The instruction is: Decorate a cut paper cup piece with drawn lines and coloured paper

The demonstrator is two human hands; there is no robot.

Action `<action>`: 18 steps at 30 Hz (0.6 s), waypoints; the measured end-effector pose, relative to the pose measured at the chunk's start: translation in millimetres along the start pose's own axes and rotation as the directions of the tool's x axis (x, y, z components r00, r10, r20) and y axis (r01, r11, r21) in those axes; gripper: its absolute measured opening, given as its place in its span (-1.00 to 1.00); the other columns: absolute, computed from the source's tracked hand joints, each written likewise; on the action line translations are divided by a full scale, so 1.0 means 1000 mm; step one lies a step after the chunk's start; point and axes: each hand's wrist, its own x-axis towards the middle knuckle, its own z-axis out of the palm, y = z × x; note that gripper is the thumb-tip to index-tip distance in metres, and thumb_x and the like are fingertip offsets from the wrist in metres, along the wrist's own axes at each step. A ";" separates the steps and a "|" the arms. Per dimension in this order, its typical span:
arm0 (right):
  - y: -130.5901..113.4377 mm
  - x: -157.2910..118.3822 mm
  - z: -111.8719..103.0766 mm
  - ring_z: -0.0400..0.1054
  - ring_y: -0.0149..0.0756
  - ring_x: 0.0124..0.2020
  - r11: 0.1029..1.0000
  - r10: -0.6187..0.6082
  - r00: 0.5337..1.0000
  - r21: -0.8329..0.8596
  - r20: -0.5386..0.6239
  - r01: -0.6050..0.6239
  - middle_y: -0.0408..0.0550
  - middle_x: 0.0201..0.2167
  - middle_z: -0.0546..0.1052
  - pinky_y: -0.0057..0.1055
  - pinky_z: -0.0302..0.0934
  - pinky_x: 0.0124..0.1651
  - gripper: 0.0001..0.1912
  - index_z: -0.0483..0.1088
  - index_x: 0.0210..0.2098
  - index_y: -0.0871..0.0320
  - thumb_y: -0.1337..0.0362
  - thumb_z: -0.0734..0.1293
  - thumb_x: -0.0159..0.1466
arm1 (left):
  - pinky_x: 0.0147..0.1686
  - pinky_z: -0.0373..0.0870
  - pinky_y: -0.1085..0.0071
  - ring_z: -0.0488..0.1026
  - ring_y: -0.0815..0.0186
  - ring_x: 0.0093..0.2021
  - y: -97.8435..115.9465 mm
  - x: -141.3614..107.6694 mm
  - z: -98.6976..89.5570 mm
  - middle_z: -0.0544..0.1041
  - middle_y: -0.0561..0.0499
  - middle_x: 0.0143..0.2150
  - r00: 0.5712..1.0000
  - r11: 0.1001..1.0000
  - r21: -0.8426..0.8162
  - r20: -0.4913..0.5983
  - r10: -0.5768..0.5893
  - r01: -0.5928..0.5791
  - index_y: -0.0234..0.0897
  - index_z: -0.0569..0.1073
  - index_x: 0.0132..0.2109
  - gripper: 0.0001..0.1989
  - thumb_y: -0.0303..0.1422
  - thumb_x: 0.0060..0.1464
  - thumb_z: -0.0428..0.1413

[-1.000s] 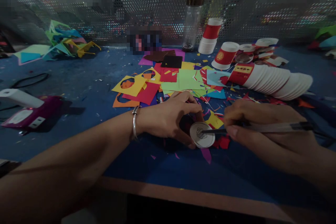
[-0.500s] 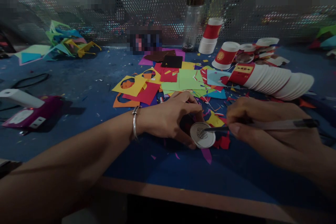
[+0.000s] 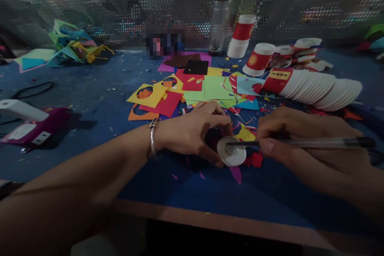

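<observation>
My left hand point(image 3: 199, 132), with a silver bracelet at the wrist, holds a small white round piece point(image 3: 240, 153) between thumb and fingers. A dark crosshatched patch is drawn near the middle of its face. From the right, my right hand point(image 3: 288, 140) grips a pen point(image 3: 318, 143) whose dark tip lies at the upper part of that patch. Just beyond my hands is a pile of coloured paper, with light green sheets point(image 3: 216, 88) and a yellow sheet with a round hole point(image 3: 156, 101). Red scraps point(image 3: 256, 159) lie beside the round piece.
Stacked paper cups point(image 3: 318, 88) lie at the right, behind my right hand. Further back stand a red-and-white cup point(image 3: 259, 60), more stacked cups point(image 3: 241, 36) and a clear bottle point(image 3: 220, 24). A purple power block point(image 3: 39, 128) is at the left. The table's edge point(image 3: 180, 218) runs in front.
The pen tip has moved slightly up and left on the round piece, and the pen lies flatter. My left hand still holds the piece. The whole view has shifted slightly.
</observation>
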 end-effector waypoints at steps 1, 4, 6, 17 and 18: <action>0.001 0.000 0.000 0.26 -0.43 -0.63 1.000 -0.009 1.000 0.004 0.002 0.009 -0.23 -0.60 0.43 -0.44 0.07 -0.58 -0.85 0.31 -0.42 0.06 0.37 0.22 0.28 | 0.21 0.20 0.09 0.21 0.02 0.20 0.000 0.000 0.000 0.28 -0.07 0.09 1.000 1.000 -0.004 0.000 -0.003 0.003 -0.11 0.52 -0.09 -0.54 -0.22 -0.19 0.43; 0.003 0.001 0.000 0.30 -0.45 -0.61 0.998 -0.059 0.998 0.000 0.011 0.059 -0.23 -0.57 0.45 -0.47 0.11 -0.55 -0.86 0.33 -0.39 0.07 0.38 0.23 0.29 | 0.19 0.22 0.11 0.22 0.03 0.19 0.001 0.002 0.000 0.27 -0.07 0.08 1.000 1.000 -0.018 -0.001 -0.006 0.006 -0.12 0.52 -0.10 -0.53 -0.16 -0.18 0.43; 0.005 0.002 0.001 0.31 -0.44 -0.60 0.998 -0.069 0.997 -0.008 0.016 0.069 -0.23 -0.56 0.47 -0.47 0.11 -0.55 -0.86 0.35 -0.39 0.08 0.37 0.24 0.29 | 0.19 0.23 0.11 0.22 0.03 0.19 0.000 0.002 0.000 0.27 -0.07 0.08 1.000 1.000 -0.018 -0.004 -0.003 0.003 -0.13 0.51 -0.10 -0.53 -0.14 -0.17 0.42; 0.004 0.003 0.001 0.31 -0.47 -0.57 0.998 -0.063 0.995 0.034 0.073 0.060 -0.19 -0.53 0.48 -0.48 0.10 -0.52 -0.83 0.33 -0.39 0.11 0.37 0.22 0.34 | 0.20 0.19 0.13 0.20 0.01 0.19 -0.001 0.003 -0.001 0.29 -0.07 0.07 1.000 1.000 0.009 -0.004 0.016 -0.016 -0.15 0.51 -0.09 -0.52 -0.15 -0.18 0.42; 0.004 0.003 0.000 0.30 -0.47 -0.57 0.997 -0.068 0.995 0.039 0.078 0.065 -0.19 -0.52 0.47 -0.48 0.11 -0.52 -0.83 0.32 -0.40 0.11 0.37 0.22 0.33 | 0.21 0.18 0.13 0.20 0.01 0.19 -0.001 0.002 -0.001 0.29 -0.07 0.07 1.000 1.000 0.011 -0.004 0.017 -0.017 -0.15 0.51 -0.09 -0.52 -0.16 -0.18 0.42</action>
